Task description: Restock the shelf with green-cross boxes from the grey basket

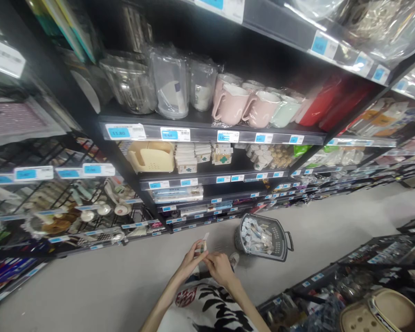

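Observation:
In front of my body my left hand (191,259) is closed on a small packet (201,246), pale with a darker greenish part and a white tip pointing up. What the packet contains is too small to make out. My right hand (219,267) is beside it with its fingers curled together, the tips close to the left hand's fingers. Whatever those right fingers hold, if anything, is hidden. On the floor to the right stands a grey shopping basket (282,251) with many small white packaged items (257,235) in it.
Shelves ahead hold pink mugs (231,105), clear plastic jugs (169,85), a cream basket (151,157) and small boxed packs (186,159). Utensils hang on a rack (86,214) at left. Another shelf with a tan clog (383,313) is at lower right. Grey floor (117,276) lies between.

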A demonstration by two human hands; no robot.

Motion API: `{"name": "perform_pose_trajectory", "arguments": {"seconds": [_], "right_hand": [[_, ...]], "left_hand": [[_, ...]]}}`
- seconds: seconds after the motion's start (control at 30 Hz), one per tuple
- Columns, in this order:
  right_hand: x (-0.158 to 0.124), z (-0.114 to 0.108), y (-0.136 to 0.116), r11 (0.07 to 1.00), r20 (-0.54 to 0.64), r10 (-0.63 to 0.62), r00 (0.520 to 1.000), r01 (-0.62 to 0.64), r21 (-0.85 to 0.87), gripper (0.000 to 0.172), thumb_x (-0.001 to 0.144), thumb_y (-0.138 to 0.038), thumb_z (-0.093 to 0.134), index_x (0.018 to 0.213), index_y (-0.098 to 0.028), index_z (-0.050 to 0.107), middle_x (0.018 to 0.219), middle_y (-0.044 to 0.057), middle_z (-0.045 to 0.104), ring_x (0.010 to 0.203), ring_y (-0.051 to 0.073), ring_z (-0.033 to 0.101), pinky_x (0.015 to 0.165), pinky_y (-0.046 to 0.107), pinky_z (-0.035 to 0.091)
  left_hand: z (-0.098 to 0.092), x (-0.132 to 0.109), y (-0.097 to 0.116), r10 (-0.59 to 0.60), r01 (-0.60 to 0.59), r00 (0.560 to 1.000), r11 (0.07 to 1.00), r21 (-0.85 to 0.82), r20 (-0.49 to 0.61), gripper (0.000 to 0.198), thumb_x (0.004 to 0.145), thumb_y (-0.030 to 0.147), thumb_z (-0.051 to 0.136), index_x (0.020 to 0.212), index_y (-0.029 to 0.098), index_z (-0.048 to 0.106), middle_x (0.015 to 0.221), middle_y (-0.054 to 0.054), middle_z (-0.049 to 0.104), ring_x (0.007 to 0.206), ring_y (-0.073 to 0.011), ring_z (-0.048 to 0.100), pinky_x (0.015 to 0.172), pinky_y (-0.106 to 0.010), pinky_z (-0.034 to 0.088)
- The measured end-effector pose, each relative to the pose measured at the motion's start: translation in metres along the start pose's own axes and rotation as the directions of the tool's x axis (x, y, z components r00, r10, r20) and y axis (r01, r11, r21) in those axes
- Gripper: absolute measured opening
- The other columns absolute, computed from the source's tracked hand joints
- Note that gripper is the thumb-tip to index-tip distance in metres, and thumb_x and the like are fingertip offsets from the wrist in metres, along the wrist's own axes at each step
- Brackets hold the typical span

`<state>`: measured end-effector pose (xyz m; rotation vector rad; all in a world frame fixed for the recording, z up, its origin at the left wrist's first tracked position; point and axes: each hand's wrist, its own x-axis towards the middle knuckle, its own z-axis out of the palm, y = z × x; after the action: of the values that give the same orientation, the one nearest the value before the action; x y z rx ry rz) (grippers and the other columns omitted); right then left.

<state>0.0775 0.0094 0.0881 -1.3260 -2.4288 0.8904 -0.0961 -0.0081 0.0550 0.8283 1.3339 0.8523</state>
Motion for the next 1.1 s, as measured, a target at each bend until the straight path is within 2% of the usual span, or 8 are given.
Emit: {"name": "perform_pose_trajectory", "arguments": {"seconds": [0.13,0.3,0.43,0.6,0.77,0.83,0.9,1.1], "right_hand": [[0.000,-0.001,0.002,1.000,0.020,-0.018,1.000,0.017,0.025,0.041,0.104,-0.031,0.047,0.074,-0.021,0.072,0.073,0.006,0.076,0.071,0.018,0.069,0.068,0.025,0.038],[0.000,-0.003,0.002,0.998,0.030,-0.021,0.999,0.019,0.053,0.044,0.103,-0.032,0.046,0.067,-0.021,0.071,0.068,0.005,0.074,0.064,0.017,0.067,0.064,0.025,0.036],[-0.001,-0.002,0.001,0.994,0.028,0.005,1.000,-0.008,0.106,0.037,0.099,-0.032,0.053,0.070,-0.022,0.073,0.070,0.004,0.076,0.066,0.017,0.067,0.064,0.024,0.037],[-0.002,-0.004,0.001,0.958,0.034,0.069,0.997,-0.076,0.275,0.024,0.090,-0.026,0.058,0.073,-0.022,0.075,0.068,0.000,0.075,0.063,0.016,0.066,0.063,0.023,0.040],[0.000,-0.012,0.007,0.826,-0.073,0.187,0.980,-0.117,0.552,0.026,0.095,-0.035,0.053,0.095,-0.020,0.074,0.077,0.002,0.075,0.070,0.019,0.068,0.065,0.025,0.047],[0.000,-0.015,0.010,0.762,-0.092,0.244,0.965,-0.132,0.634,0.035,0.099,-0.045,0.049,0.098,-0.020,0.073,0.075,0.002,0.073,0.069,0.019,0.067,0.065,0.026,0.048],[0.000,-0.017,0.012,0.752,-0.111,0.273,0.956,-0.140,0.645,0.041,0.100,-0.051,0.047,0.093,-0.019,0.072,0.072,0.001,0.070,0.067,0.018,0.065,0.064,0.026,0.047],[0.000,-0.005,0.019,0.864,-0.201,0.289,0.936,-0.164,0.476,0.041,0.096,-0.052,0.055,0.078,-0.017,0.069,0.066,0.001,0.066,0.061,0.016,0.059,0.059,0.024,0.040]], "left_hand": [[0.001,0.002,-0.007,0.021,-0.021,1.000,1.000,0.015,0.009,0.084,0.076,0.066,0.072,0.141,0.019,0.049,0.136,-0.015,0.061,0.108,-0.0258,0.067,0.101,-0.039,0.050],[0.000,0.005,-0.015,0.055,-0.055,0.998,0.998,-0.003,-0.007,0.085,0.074,0.064,0.075,0.142,0.020,0.050,0.135,-0.014,0.062,0.107,-0.0250,0.066,0.096,-0.037,0.052],[-0.001,0.006,-0.015,0.064,-0.065,0.997,0.998,-0.021,-0.040,0.086,0.072,0.059,0.077,0.144,0.021,0.048,0.140,-0.015,0.059,0.111,-0.0258,0.064,0.090,-0.034,0.054],[0.002,0.007,-0.009,0.102,-0.105,0.986,0.994,-0.017,-0.129,0.085,0.069,0.049,0.081,0.143,0.021,0.049,0.137,-0.014,0.060,0.118,-0.0272,0.062,0.084,-0.031,0.055],[0.007,0.006,-0.003,0.162,-0.153,0.978,0.986,0.072,-0.134,0.083,0.064,0.041,0.084,0.140,0.023,0.053,0.131,-0.012,0.066,0.113,-0.0279,0.065,0.082,-0.032,0.055],[0.008,0.006,-0.002,0.217,-0.202,0.970,0.970,0.137,-0.106,0.081,0.065,0.038,0.084,0.139,0.024,0.054,0.132,-0.012,0.066,0.116,-0.0288,0.063,0.086,-0.034,0.055],[0.009,0.006,-0.002,0.285,-0.264,0.955,0.942,0.205,-0.082,0.079,0.065,0.034,0.084,0.138,0.025,0.056,0.135,-0.011,0.064,0.122,-0.0301,0.061,0.094,-0.038,0.053],[0.007,0.008,-0.006,0.439,-0.405,0.899,0.843,0.353,-0.017,0.083,0.064,0.022,0.080,0.144,0.024,0.055,0.148,-0.012,0.054,0.140,-0.0335,0.046,0.120,-0.048,0.035]]}}
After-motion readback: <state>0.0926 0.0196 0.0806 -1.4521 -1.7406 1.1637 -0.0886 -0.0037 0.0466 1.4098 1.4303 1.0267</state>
